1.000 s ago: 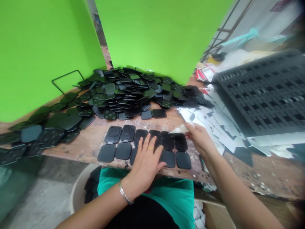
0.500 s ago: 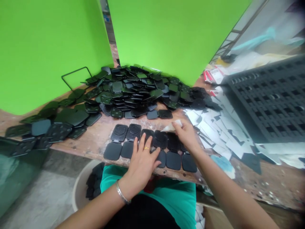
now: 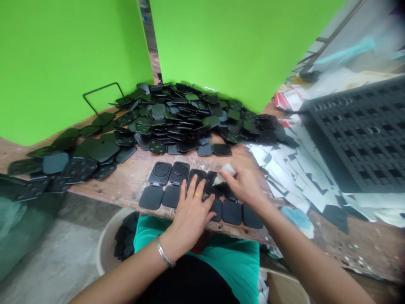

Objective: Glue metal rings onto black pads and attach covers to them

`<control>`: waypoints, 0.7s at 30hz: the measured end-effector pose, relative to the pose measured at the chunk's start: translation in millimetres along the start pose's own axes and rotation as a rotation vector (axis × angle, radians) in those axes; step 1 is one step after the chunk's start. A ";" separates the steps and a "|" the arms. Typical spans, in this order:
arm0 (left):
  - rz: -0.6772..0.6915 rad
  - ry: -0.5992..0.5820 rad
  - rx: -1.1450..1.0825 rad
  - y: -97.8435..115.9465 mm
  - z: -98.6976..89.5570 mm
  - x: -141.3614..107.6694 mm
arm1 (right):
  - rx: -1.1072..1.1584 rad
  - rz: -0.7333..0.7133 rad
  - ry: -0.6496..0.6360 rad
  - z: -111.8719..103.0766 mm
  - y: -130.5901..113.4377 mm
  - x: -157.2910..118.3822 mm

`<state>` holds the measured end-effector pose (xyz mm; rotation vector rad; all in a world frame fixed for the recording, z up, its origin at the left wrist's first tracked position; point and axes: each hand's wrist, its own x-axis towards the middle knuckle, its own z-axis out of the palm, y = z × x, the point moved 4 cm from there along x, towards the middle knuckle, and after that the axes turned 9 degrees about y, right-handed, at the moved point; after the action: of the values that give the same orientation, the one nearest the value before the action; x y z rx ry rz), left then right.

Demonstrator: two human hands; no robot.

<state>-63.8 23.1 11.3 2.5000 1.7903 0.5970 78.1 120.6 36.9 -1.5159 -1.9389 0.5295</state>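
left hand (image 3: 190,207) flat, pinning the row of open black cases (image 3: 177,185) at the table's near edge | right hand (image 3: 243,185) pinching a white sticker (image 3: 223,174) over a middle case | heap of cases (image 3: 186,118) behind remains untouched

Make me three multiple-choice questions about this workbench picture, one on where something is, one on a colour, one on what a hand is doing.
1. Where does the big heap of black cases lie?
A. behind the opened row
B. on the floor
C. inside the black crate

2. What colour is the ring on the left hand?
A. blue
B. gold
C. red

3. What is the right hand doing?
A. resting empty
B. gripping the crate
C. holding a white piece

Answers: 1 A, the heap sits farther back on the table than the row of opened cases. 2 B, the ring shines gold. 3 C, the white piece is pinched over the row.
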 end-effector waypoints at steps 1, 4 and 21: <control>0.001 -0.001 -0.001 0.0 0.1 0.2 | 0.013 -0.019 0.006 5.1 -3.1 2.9; 0.002 -0.005 -0.001 -0.1 0.2 0.5 | -0.004 -0.086 0.072 14.5 -8.5 14.8; -0.012 0.006 -0.065 -9.3 -10.6 -6.8 | 0.283 0.325 0.078 -10.0 48.0 3.9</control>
<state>-77.4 17.9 17.0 2.4460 1.7567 0.6521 118.7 136.4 14.1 -1.6426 -1.4916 0.8329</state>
